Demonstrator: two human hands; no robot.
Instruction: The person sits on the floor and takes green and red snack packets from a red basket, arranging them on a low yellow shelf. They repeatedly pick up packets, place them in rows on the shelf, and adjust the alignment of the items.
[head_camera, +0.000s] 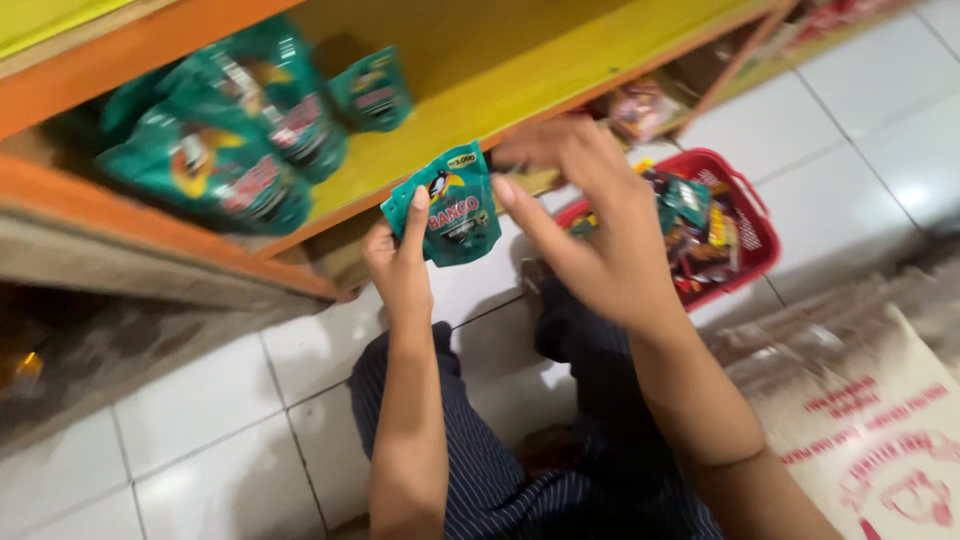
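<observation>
Fingers of the left hand (398, 262) pinch a small teal-green foil sachet (447, 205) with a red band across its front, thumb laid up its face, the other fingers hidden behind it. The sachet is upright, held in the air just before the front edge of the yellow wooden shelf with an orange lip (520, 75). The right hand (600, 235) comes in from the other side; its forefinger touches the sachet's right edge, while the rest of its fingers are spread and loosely curled, closed on nothing that I can see. A blur near its upper fingertips could be a small scrap, but I cannot tell.

On the shelf, well to the left of the hands, a heap of larger teal-green foil pouches (225, 150) of the same kind lies tumbled against each other, and one smaller pouch (372, 90) stands behind them against the yellow back wall.

Behind the right hand, on the white tiled floor (200, 400), sits a red plastic basket (745, 215) holding mixed dark and green packets. The person crouches over the floor, knees in dark pinstriped trousers (500, 480) below both forearms. At the lower right lies a pale sack with red print (870, 440), partly out of view and blurred.
</observation>
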